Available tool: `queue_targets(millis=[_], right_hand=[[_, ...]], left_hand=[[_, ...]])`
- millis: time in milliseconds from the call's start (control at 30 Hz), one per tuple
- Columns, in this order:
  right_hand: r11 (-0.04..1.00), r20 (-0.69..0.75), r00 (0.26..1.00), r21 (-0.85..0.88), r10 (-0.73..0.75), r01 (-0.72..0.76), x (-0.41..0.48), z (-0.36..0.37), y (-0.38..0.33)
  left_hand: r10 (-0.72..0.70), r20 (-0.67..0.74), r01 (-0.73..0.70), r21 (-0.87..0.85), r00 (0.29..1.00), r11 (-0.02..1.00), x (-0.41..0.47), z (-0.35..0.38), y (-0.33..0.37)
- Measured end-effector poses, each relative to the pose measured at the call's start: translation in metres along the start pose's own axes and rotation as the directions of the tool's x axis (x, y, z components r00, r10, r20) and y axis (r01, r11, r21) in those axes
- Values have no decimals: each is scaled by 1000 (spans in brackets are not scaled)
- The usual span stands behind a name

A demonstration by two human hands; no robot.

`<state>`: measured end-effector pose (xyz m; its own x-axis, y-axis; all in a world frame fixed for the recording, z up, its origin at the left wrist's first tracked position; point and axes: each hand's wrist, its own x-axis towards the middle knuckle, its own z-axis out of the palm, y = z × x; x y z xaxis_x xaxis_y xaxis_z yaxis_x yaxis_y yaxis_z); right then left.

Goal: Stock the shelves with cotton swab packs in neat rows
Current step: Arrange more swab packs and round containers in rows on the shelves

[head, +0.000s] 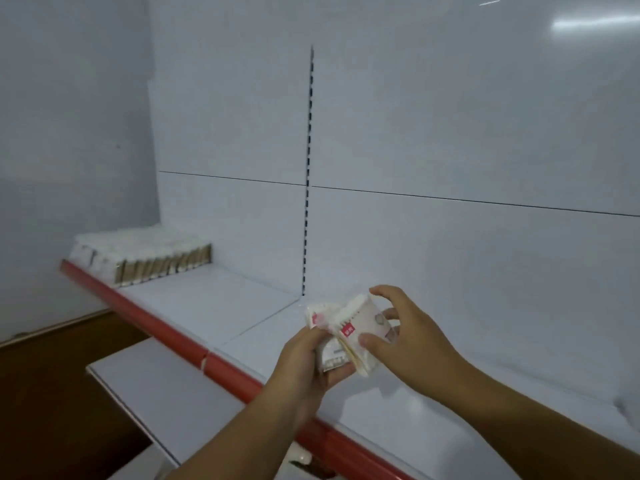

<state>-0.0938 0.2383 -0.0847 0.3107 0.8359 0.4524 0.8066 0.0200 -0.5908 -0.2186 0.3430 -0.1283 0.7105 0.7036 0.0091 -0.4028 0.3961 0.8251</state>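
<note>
Both my hands hold a small bundle of cotton swab packs (346,332), white bags with red labels, just above the white shelf (221,306). My left hand (304,362) grips the bundle from below and the left. My right hand (405,337) pinches the rightmost pack between thumb and fingers. At the shelf's far left end stand neat rows of stocked packs (145,254), upright against the side wall.
The shelf has a red front edge strip (156,323) and a white back panel with a slotted upright (308,168). A lower white shelf (152,393) juts out below. Brown floor (41,393) lies at the left.
</note>
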Motion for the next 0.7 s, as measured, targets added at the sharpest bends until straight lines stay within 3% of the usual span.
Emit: queue_targets(millis=[167,333,533,600,700], right_hand=[[992,129,990,103,65,-78,37,72,-2],[988,130,990,139,48,-66,84,120,-12],[992,159,987,-116,-37,56,158,176,-18],[983,117,993,-183,16,6,190,199,-8],[977,79,984,-154,160,-147,243,235,10]], left_hand=[[-3,-163,3,0,987,1000,4,-74,38],[17,-224,-20,-11,975,1000,24,-127,68],[-29,-331,21,-28,943,999,69,-199,114],[-29,-366,25,-17,930,1000,94,-223,133],[-80,-403,74,-28,912,997,134,-256,160]])
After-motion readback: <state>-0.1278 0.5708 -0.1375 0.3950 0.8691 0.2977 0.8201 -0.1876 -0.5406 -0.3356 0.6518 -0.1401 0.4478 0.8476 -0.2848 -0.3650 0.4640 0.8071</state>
